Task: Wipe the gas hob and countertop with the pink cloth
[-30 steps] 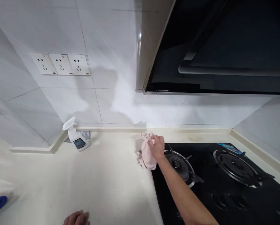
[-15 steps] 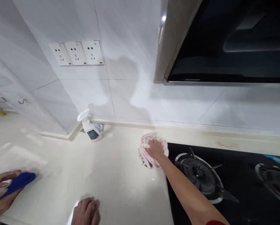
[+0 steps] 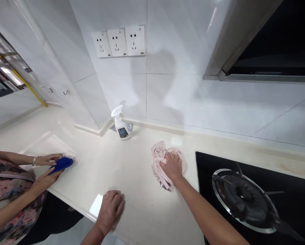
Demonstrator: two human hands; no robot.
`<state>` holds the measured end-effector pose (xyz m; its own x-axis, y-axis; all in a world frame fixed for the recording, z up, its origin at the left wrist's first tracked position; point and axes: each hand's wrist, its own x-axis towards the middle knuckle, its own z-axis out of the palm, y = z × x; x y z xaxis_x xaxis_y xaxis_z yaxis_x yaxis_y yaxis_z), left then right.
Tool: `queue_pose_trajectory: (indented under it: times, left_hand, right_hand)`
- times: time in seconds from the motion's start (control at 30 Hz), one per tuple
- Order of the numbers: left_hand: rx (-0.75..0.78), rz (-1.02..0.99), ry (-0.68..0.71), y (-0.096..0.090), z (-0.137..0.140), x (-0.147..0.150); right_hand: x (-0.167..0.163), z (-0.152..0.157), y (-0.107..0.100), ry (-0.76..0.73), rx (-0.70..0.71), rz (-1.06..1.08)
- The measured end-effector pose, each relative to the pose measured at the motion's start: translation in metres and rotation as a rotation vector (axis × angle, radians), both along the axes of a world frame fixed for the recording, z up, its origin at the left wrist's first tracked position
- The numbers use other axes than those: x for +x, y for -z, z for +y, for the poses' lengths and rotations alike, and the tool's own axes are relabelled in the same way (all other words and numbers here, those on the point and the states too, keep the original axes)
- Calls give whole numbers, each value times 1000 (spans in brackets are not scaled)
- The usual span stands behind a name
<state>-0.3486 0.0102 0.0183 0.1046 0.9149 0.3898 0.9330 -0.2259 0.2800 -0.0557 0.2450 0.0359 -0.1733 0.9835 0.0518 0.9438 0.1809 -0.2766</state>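
Note:
My right hand presses on a crumpled pale pink cloth that lies on the cream counter, its fingers bent into the folds. The stove's black edge is just to the right of the cloth. My left hand rests near the counter's front edge with its fingers curled in and nothing visible in them. A white spray bottle stands upright by the wall corner, beyond both hands, with a silvery flat packet behind it.
A black gas hob with a round burner is on the right, under a dark range hood. At the left, a co-worker's hands hold a blue cloth. Wall sockets sit above the counter.
The view has swung left, showing more of the co-worker and the window side. My right hand and the pink cloth have moved left, away from the hob's edge. My left hand stays on the counter.

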Motion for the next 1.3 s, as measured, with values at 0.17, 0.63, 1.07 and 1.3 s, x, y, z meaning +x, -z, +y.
queue_pose_trajectory:
  times: [0.17, 0.63, 1.07, 1.3]
  left_hand:
    - [-13, -21, -19, -2, 1, 3]
    - [-61, -700, -287, -45, 46, 32]
    - [-297, -107, -120, -92, 55, 31]
    - [-214, -83, -48, -80, 54, 11]
  right_hand:
    - [5, -49, -6, 20, -66, 77]
    - [-125, -99, -65, 34, -877, 2173]
    - [-147, -138, -78, 3, -937, 2117]
    - [-147, -143, -81, -2, -892, 2119]
